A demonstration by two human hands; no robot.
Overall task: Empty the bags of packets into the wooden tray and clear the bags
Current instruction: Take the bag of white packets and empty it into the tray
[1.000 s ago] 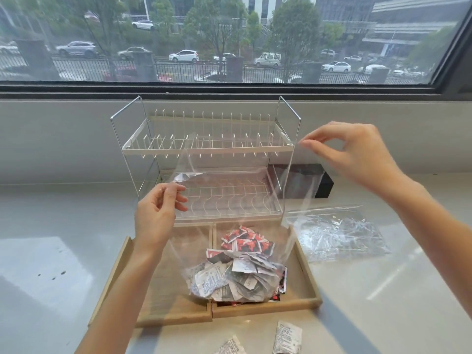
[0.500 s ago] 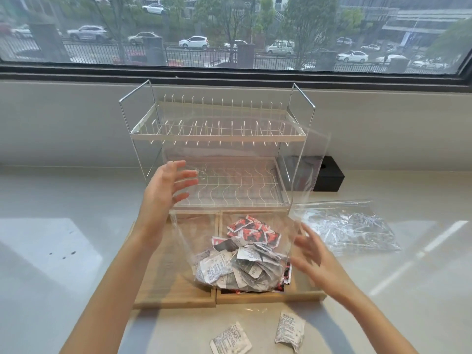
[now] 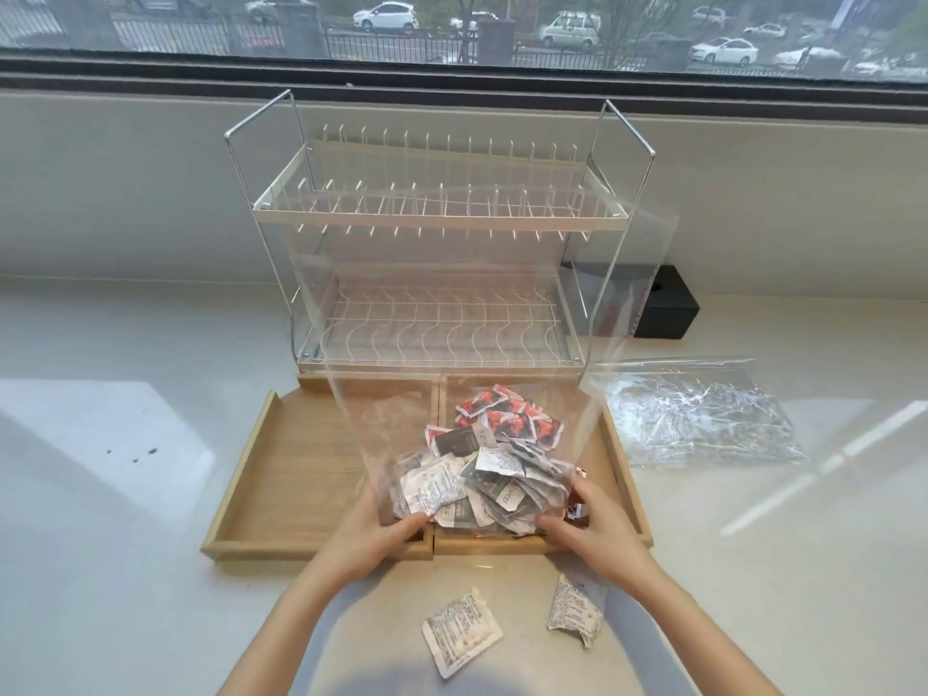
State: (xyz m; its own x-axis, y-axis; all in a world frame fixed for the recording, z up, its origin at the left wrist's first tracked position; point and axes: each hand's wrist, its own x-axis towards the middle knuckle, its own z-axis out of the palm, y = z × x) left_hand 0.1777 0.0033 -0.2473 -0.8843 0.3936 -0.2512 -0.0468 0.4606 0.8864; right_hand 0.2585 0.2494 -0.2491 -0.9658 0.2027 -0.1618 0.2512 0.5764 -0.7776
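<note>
Loose packets: two lie on the counter nearest the camera, one white packet [image 3: 461,632] to the left and a crumpled one [image 3: 575,616] to the right, both outside the tray and still to be gathered.
Left hand: the left hand [image 3: 374,537] has dropped from the bag's upper edge, where it was a second ago, to the bottom left corner; fingers curled round the base of the bag.
Right hand: the right hand [image 3: 592,529], up at the top rim a second ago and on its way down half a second ago, now grips the bottom right corner, fingers bent in against the plastic.
Clear bag: the bag [image 3: 452,354] stands upright and open-mouthed over the tray, no longer held at the top, its walls rising in front of the rack.
Packets: the heap of packets [image 3: 489,462], red and white, sits in the bottom of the bag, above the tray's right compartment and its middle divider.
Wooden tray: the tray [image 3: 281,469] has a bare left compartment; whether any packets lie loose in the right one I cannot tell through the plastic.
Meaning: both hands at the base reads as set-up for upending the bag, so the pour looks imminent, not done.
Empty bag: a crinkled flat bag [image 3: 703,419] lies right of the tray, awaiting clearing.
Dish rack: the wire rack [image 3: 437,218] stands behind the tray.
Black box: a black box [image 3: 668,308] sits beside the rack, by the wall.
</note>
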